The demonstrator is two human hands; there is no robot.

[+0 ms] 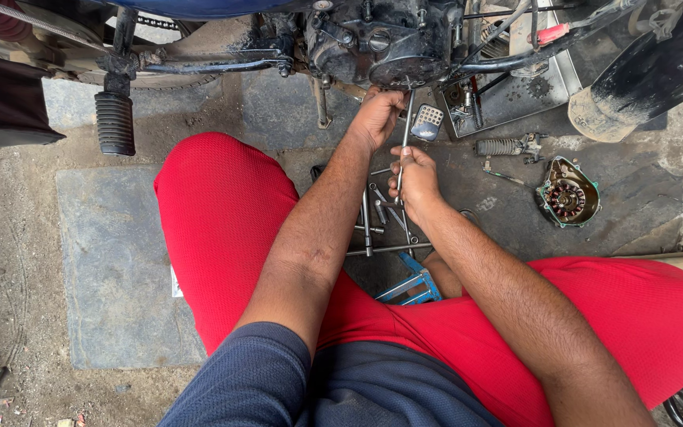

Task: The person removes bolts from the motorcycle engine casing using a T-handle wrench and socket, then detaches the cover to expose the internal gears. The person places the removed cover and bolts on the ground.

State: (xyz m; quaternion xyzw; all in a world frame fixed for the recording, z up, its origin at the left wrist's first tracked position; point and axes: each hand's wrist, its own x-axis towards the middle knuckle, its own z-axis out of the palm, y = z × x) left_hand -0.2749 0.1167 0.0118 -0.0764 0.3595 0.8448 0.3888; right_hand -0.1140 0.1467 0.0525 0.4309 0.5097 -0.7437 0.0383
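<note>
Fingers of both hands grip a long metal tool (406, 130) under the engine (381, 39), above the dusty concrete floor (120, 261).

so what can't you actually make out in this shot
- Head view: where the metal rod meets the engine case, lost in shadow beside the left hand.
- Right hand covers the rod's lower end.
- Loose tools on the ground, partly behind the forearms.
- Front tyre, cut by the top edge.

Soft, even daylight; faint shadows, sharp focus, slight edge distortion.
</note>
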